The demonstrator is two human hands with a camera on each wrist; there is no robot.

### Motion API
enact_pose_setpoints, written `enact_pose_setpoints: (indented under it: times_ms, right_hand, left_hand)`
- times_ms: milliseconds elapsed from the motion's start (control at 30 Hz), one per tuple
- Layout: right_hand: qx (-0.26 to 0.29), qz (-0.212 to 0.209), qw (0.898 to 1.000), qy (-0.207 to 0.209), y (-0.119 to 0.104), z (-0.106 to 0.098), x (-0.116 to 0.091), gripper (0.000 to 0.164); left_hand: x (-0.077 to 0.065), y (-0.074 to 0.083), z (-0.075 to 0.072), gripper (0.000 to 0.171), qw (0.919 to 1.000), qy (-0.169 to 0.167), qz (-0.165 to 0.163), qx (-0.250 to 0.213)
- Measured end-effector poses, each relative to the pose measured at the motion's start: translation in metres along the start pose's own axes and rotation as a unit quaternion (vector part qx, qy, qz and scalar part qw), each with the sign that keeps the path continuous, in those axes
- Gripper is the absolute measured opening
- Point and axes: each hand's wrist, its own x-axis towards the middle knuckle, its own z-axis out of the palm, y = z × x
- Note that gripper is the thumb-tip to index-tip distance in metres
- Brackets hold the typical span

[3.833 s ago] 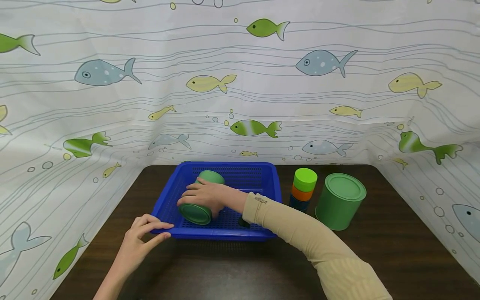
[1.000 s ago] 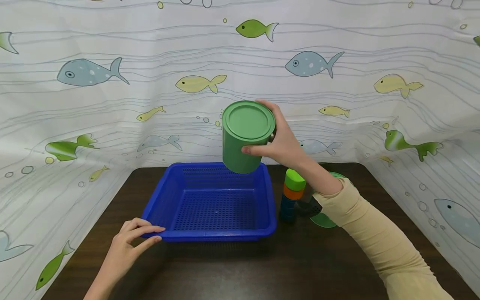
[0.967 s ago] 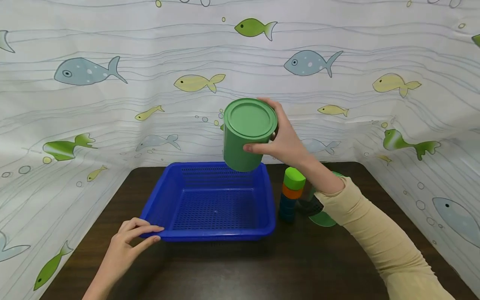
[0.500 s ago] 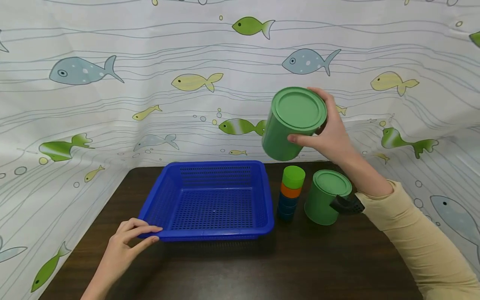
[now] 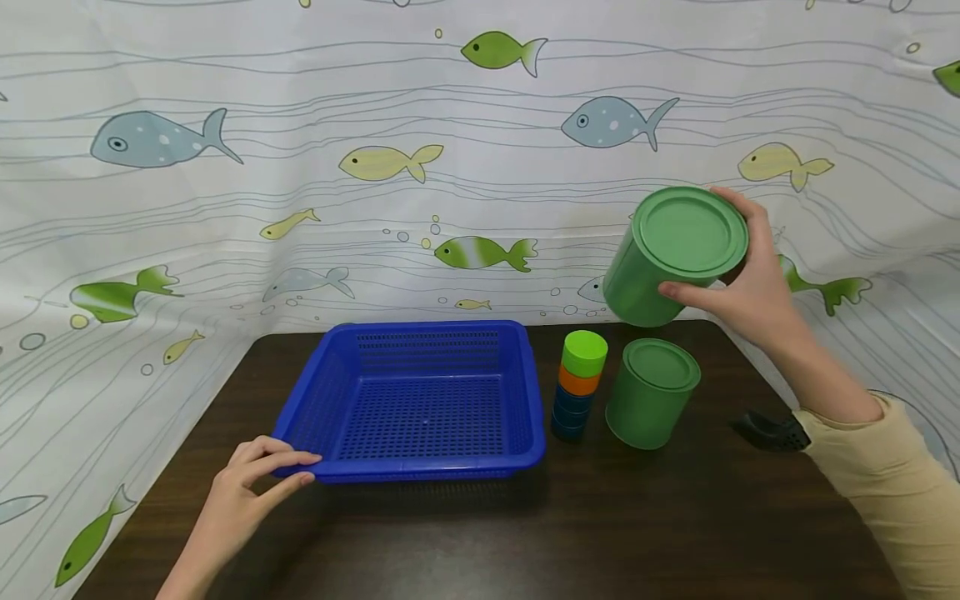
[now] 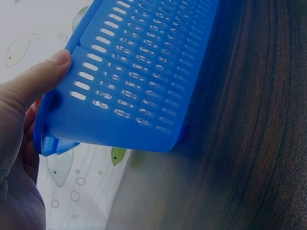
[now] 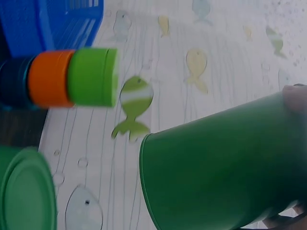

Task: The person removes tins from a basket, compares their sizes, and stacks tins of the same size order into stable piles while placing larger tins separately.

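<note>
A green can point(image 5: 645, 279) with a flat round lid is tilted in the air at the right, gripped by my right hand point(image 5: 750, 279) near its top, thumb on the near side. Below it a second green can point(image 5: 651, 400) stands upright on the dark table. The blue plastic basket point(image 5: 427, 468) with slotted walls sits at centre left, nothing inside it. My left hand point(image 5: 251, 492) pinches its front left corner; in the left wrist view the thumb point(image 6: 48, 72) lies on the outer wall by the rim and the other fingers are mostly hidden behind it.
Between basket and standing can rises a stack of small round pieces, lime green point(image 5: 585, 352) on top, orange point(image 5: 577, 382) under it, dark blue point(image 5: 572, 412) below. A fish-patterned sheet point(image 5: 480, 192) walls the back and sides of the table point(image 5: 480, 550).
The right hand lifted the green can out of the basket and carried it rightward, to above the standing can. My left hand stays on the basket's corner.
</note>
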Motion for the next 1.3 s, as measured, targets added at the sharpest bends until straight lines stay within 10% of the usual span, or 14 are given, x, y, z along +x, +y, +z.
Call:
enact_pose_setpoints:
  times_ms: [667,1300]
  right_hand:
    - [-0.18,0.047,0.981,0.058,0.051,-0.07,-0.036,0.105]
    - [-0.226,0.115,0.966,0.053,0.108,-0.094,-0.087,0.102]
  left_hand:
    - [0.0,0.0,0.0,0.039,1.0,-0.001,-0.002,0.004]
    - [0.0,-0.001,0.002,0.039,1.0,0.0,-0.004,-0.003]
